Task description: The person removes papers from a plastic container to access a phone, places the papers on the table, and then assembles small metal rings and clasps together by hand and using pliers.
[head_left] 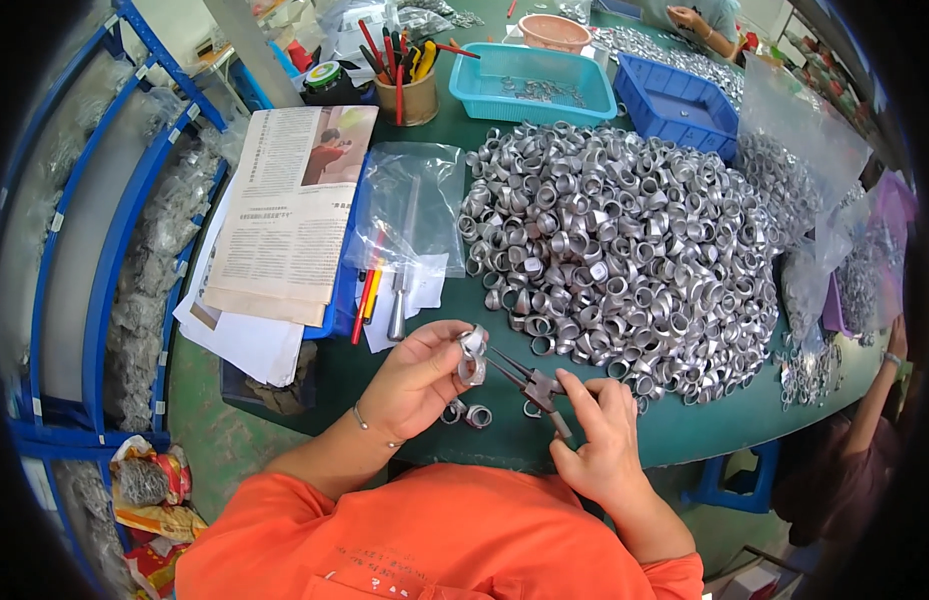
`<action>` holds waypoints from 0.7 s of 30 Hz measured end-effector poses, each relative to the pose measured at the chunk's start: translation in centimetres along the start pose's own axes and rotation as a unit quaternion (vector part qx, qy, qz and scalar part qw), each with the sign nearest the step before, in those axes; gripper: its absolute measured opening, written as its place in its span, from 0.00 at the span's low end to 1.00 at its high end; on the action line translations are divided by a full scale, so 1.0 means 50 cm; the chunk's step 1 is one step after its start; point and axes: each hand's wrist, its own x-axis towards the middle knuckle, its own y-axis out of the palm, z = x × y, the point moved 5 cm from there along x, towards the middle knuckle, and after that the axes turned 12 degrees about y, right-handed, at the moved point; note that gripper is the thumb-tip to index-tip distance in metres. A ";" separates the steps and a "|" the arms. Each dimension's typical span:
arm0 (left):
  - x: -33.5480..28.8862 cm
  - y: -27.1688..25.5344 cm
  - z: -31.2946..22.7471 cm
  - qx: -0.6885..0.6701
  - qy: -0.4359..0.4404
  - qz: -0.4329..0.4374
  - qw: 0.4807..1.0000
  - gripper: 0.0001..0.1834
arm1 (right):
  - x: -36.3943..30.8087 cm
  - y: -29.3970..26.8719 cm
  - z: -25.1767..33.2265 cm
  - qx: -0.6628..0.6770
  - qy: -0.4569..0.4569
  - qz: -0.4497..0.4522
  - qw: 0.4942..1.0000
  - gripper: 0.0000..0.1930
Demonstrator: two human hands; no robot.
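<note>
Between the thumb and fingers of my left hand (pixel 416 378) is a silver metal ring (pixel 472 342), held up above the table's near edge; a second ring may be pinched with it, I cannot tell. My right hand (pixel 606 440) grips a pair of thin-nosed pliers (pixel 537 388). Their slim jaws look slightly parted and point left at the ring; whether they touch it is unclear. A few loose rings (pixel 478 416) lie on the green table just below my hands. Beyond them spreads a large heap of similar silver rings (pixel 624 250).
Left of the heap are a clear plastic bag (pixel 409 200), markers (pixel 364 305) and a folded newspaper (pixel 284 220). Behind stand a tool cup (pixel 409 103), a turquoise basket (pixel 529 112) and a blue basket (pixel 679 127). Blue shelving (pixel 134 235) rises at far left. Another person's arm (pixel 877 395) shows at right.
</note>
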 end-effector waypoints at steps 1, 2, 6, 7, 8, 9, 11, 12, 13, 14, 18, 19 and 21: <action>0.001 0.005 -0.002 0.011 0.008 0.004 1.000 0.15 | -0.002 0.000 0.001 -0.017 -0.002 0.003 1.000 0.36; 0.000 0.007 -0.004 0.006 0.001 0.000 1.000 0.17 | -0.003 -0.001 0.001 -0.015 0.002 0.004 1.000 0.36; -0.002 0.000 0.003 0.038 0.021 0.059 0.997 0.19 | -0.007 -0.005 0.002 -0.032 -0.004 0.008 0.999 0.37; -0.005 -0.001 0.000 0.066 0.035 0.059 0.995 0.20 | -0.007 -0.005 0.003 -0.037 -0.010 0.008 0.999 0.37; -0.005 0.000 -0.001 0.091 0.047 0.061 0.993 0.22 | -0.007 -0.008 0.004 -0.046 -0.010 0.010 0.999 0.37; -0.006 0.003 0.000 0.091 0.043 0.060 0.993 0.22 | -0.008 -0.009 0.004 -0.045 -0.006 0.010 0.999 0.37; -0.004 0.009 -0.007 0.139 0.077 0.042 0.986 0.25 | -0.010 -0.012 0.007 -0.074 -0.024 -0.004 0.997 0.38; -0.004 0.013 -0.008 0.139 0.075 0.041 0.987 0.25 | -0.011 -0.013 0.007 -0.073 -0.022 -0.003 0.997 0.38; -0.004 0.016 -0.010 0.154 0.077 0.039 0.984 0.25 | -0.012 -0.015 0.008 -0.083 -0.021 -0.009 0.996 0.38; -0.004 0.017 -0.013 0.169 0.079 0.037 0.982 0.26 | -0.013 -0.016 0.009 -0.092 -0.020 -0.016 0.995 0.38; -0.004 0.012 -0.010 0.164 0.064 0.032 0.984 0.26 | -0.018 -0.018 0.007 -0.089 -0.017 -0.033 0.995 0.37; -0.004 0.011 -0.007 0.163 0.055 0.038 0.984 0.26 | -0.019 -0.018 0.008 -0.088 -0.018 -0.034 0.995 0.37; -0.010 0.008 -0.004 0.164 0.047 0.040 0.984 0.26 | -0.019 -0.015 0.009 -0.085 -0.021 -0.033 0.996 0.37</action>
